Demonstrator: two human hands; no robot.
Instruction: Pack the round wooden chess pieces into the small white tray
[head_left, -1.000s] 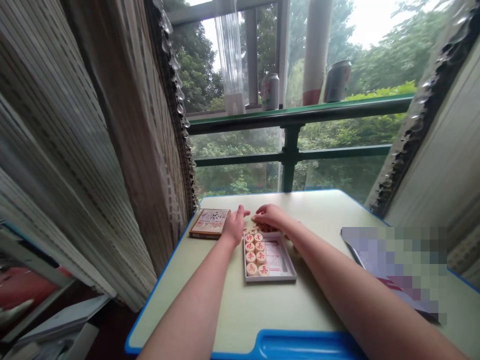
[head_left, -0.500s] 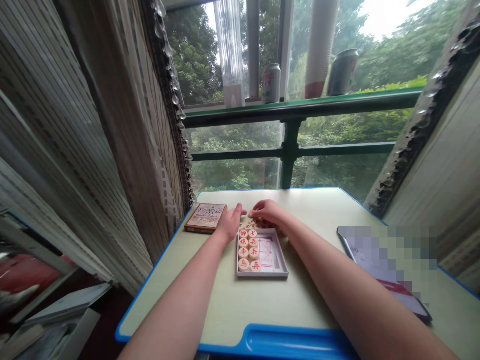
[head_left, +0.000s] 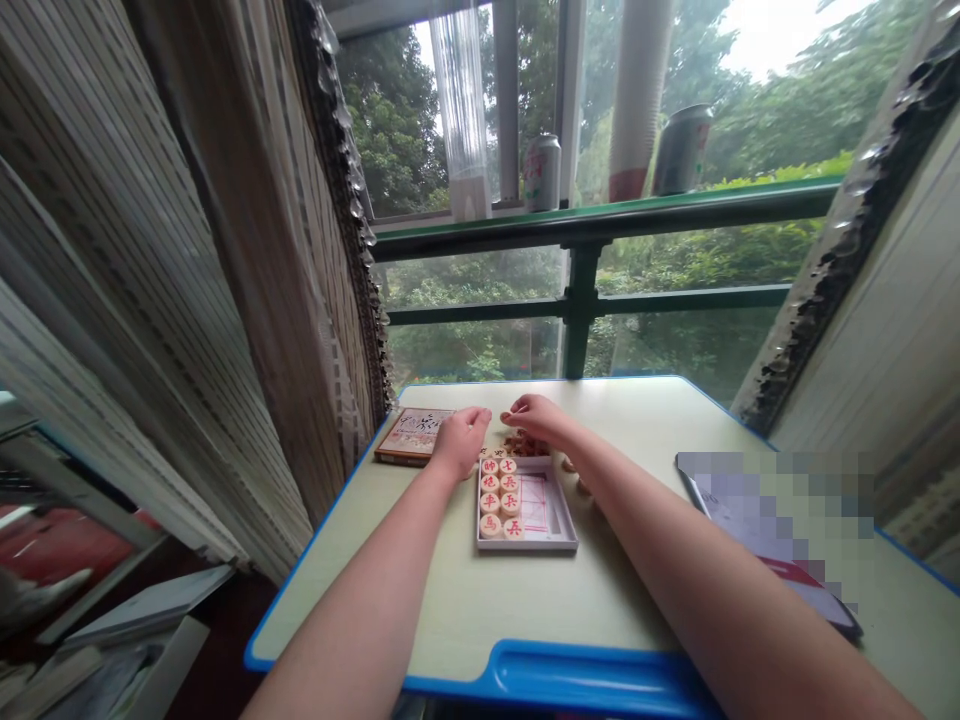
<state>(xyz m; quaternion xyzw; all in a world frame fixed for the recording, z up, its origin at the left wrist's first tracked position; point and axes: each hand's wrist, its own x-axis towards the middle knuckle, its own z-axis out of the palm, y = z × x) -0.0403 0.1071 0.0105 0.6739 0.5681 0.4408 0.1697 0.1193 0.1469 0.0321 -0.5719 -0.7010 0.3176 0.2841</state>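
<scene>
The right hand (head_left: pixel 541 418) reaches over the far side of the counter (head_left: pixel 457 610), its grip clamped on a small round piece (head_left: pixel 506 417) between thumb and fingertips; the mark on that piece is too small to read. The left hand (head_left: pixel 463 443) is just to its left, the two well clear of each other's fingertips by a narrow gap. Its thumb and fingers are too small and bunched to make out, so I cannot tell whether its grip is apart or together, or holds anything.

Near the hands lies a shallow white tray (head_left: pixel 527 546). Eight round pieces (head_left: pixel 490 503) with red characters stand in two columns along its left side, four in each, and the right part shows red lines on its floor. Just beyond the tray's far edge is a loose heap of pieces (head_left: pixel 527 443), and a few stray pieces (head_left: pixel 583 486) lie to the right, partly behind the right forearm.

A brown flat box (head_left: pixel 412 436) lies at the far left, partly covered by the left hand. A partly pixelated dark-edged device (head_left: pixel 765 540) rests on the right.
</scene>
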